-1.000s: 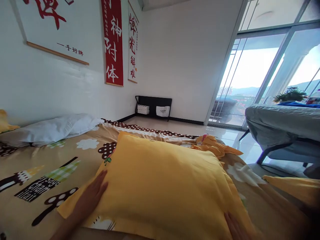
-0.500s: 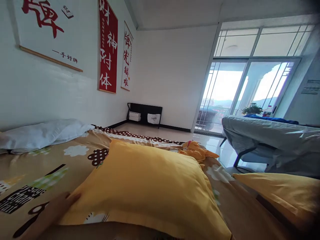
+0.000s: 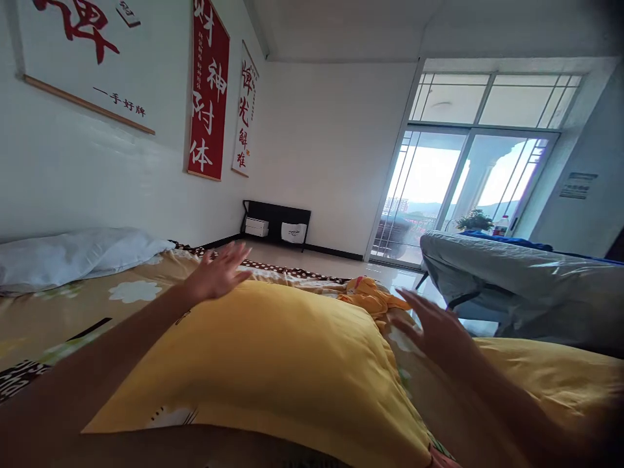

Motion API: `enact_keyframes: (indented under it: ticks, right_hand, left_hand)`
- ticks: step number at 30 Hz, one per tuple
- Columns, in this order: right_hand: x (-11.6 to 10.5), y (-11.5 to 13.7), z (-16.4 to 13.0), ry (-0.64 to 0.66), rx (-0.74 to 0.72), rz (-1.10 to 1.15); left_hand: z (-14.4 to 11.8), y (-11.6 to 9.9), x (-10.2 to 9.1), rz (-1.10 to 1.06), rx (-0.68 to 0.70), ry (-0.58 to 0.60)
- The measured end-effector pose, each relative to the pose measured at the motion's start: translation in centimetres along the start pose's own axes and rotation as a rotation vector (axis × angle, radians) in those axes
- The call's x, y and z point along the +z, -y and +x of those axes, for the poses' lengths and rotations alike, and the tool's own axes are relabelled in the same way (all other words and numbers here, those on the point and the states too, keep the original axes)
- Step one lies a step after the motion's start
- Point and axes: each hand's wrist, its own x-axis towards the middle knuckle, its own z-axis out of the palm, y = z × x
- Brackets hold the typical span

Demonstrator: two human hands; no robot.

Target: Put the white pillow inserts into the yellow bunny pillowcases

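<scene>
A plump yellow pillow lies in front of me on a patterned bedsheet. My left hand is over the pillow's far left corner, fingers spread, holding nothing; whether it touches the cloth I cannot tell. Off the pillow's right side is my right hand, its thumb and fingers apart and nothing in them. Beyond the pillow's far right corner lies a crumpled orange cloth. A second yellow pillow shows at the right, partly behind my right forearm.
At the left by the wall lies a white pillow. A table under a plastic cover stands at the right, near a sliding glass door. A low black rack is in the far corner. Scrolls hang on the left wall.
My left hand has let go of the pillow's left edge and moved forward to its far corner. My right hand has come into view at the right. The view has shifted slightly.
</scene>
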Motion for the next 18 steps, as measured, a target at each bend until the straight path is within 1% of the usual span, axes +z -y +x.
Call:
enact_keyframes:
  ticks: [1,2,3,4,5,6,7,8,9,10,11,12,13,14,15,16,18]
  right_hand:
    - [-1.2,1.0,3.4,-0.017,-0.037,-0.002]
    - [-2.2,2.2,6.9,-0.053,-0.053,0.008]
    - [-2.5,3.3,10.0,-0.089,-0.051,0.031]
    - [-2.1,4.5,12.5,-0.114,-0.023,0.063]
    - [-0.7,5.7,14.0,-0.108,0.02,0.096]
    - [1.5,6.9,14.5,-0.052,0.068,0.125]
    - [4.5,8.0,14.0,0.043,0.115,0.145]
    - [7.9,9.0,12.5,0.191,0.179,0.159]
    - [11.5,9.9,10.4,0.397,0.23,0.178]
    - [14.9,10.5,8.1,0.501,0.259,0.182]
    - [17.9,11.0,5.7,0.568,0.295,0.18]
    - [20.3,11.1,3.7,0.61,0.321,0.178]
    - [21.9,10.9,2.3,0.628,0.33,0.18]
    - [23.0,10.5,1.4,0.635,0.337,0.181]
    - [23.5,9.7,1.0,0.637,0.339,0.183]
    - [23.6,8.8,1.0,0.637,0.343,0.183]
    - [23.3,6.7,1.1,0.64,0.365,0.176]
  left_hand:
    - [2.6,-2.2,-2.1,-0.014,0.041,-0.03]
    - [5.0,-4.1,-3.7,-0.024,0.061,-0.067]
    - [7.0,-5.6,-4.6,-0.032,0.07,-0.101]
    - [8.4,-6.8,-4.5,-0.052,0.078,-0.129]
    - [9.3,-7.6,-3.3,-0.073,0.065,-0.133]
    - [9.7,-8.1,-1.2,-0.097,0.043,-0.111]
    - [9.5,-8.4,1.7,-0.124,0.017,-0.063]
    - [8.7,-8.5,5.3,-0.153,-0.032,0.022]
    - [7.7,-8.6,9.0,-0.173,-0.075,0.101]
    - [6.6,-8.7,12.6,-0.188,-0.107,0.162]
    - [5.5,-8.6,15.7,-0.198,-0.135,0.206]
    - [4.7,-8.5,18.3,-0.207,-0.151,0.235]
    - [4.3,-8.3,20.1,-0.212,-0.16,0.249]
    - [4.4,-7.9,21.3,-0.214,-0.165,0.255]
    - [4.8,-7.3,21.8,-0.214,-0.17,0.256]
    - [5.3,-6.6,22.0,-0.211,-0.179,0.254]
    - [6.3,-4.8,21.3,-0.2,-0.209,0.247]
